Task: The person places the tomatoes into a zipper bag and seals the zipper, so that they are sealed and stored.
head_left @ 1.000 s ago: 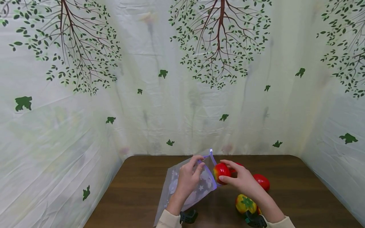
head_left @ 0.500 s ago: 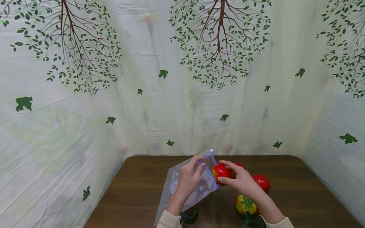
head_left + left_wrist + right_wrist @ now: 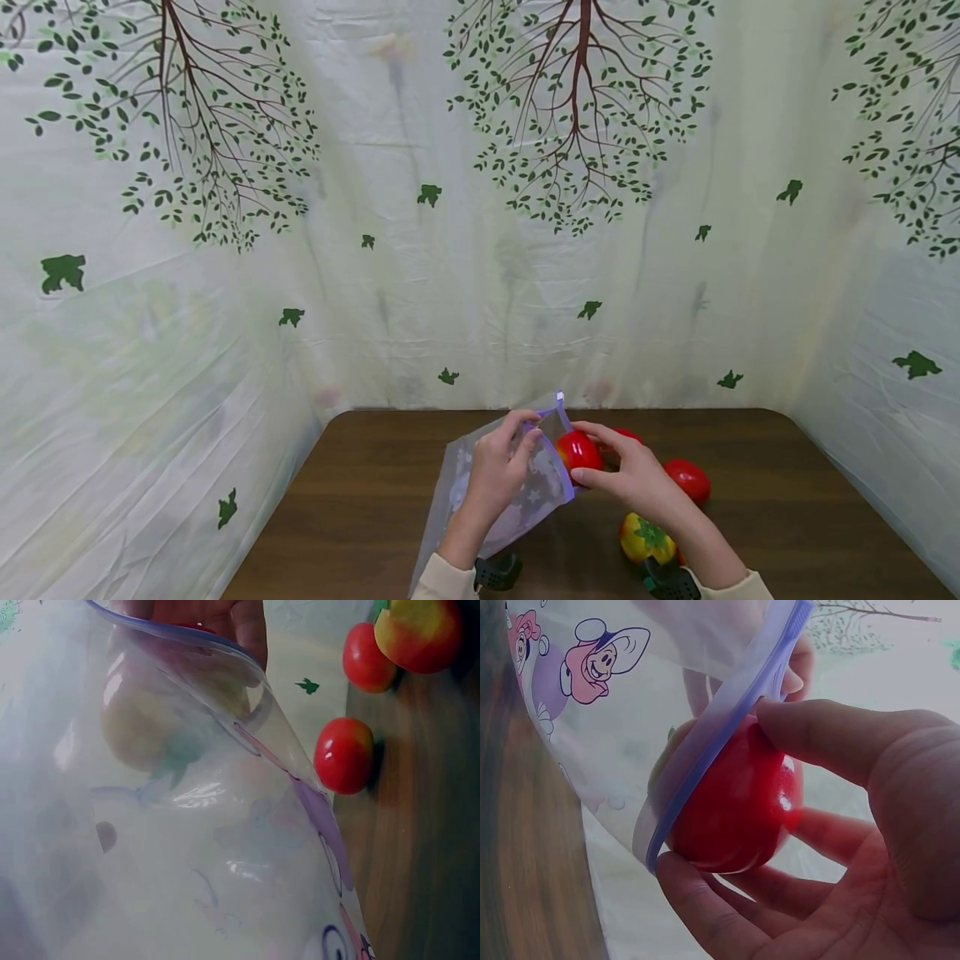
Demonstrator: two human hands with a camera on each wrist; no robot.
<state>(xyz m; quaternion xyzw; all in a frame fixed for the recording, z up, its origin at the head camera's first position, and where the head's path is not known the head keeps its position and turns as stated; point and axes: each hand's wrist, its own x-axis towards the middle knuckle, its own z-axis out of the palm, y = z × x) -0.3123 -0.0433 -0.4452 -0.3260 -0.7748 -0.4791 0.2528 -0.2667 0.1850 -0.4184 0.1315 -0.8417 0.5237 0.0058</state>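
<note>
My left hand [image 3: 497, 467] pinches the purple zip edge of a clear plastic zip bag [image 3: 510, 525], holding its mouth apart. In the right wrist view the bag shows printed cartoon figures and a purple zip strip [image 3: 705, 754]. My right hand [image 3: 637, 471] grips a glossy red tomato [image 3: 580, 451] between thumb and fingers at the mouth. Its yellowish end with a green calyx lies inside the bag, seen blurred through the plastic in the left wrist view; its red end [image 3: 739, 810] is still in my fingers, outside the zip strip.
A red tomato [image 3: 688, 481] lies right of my right hand. A yellow-and-red one with a green calyx [image 3: 647, 537] is beneath my right forearm, and another red one [image 3: 628, 434] is partly hidden behind the hand. The wooden table [image 3: 360, 508] meets a leaf-patterned curtain [image 3: 510, 333].
My right hand has moved slightly left, and the tomato has gone further into the bag's mouth. My left hand has stayed almost in place, pinching the zip edge.
</note>
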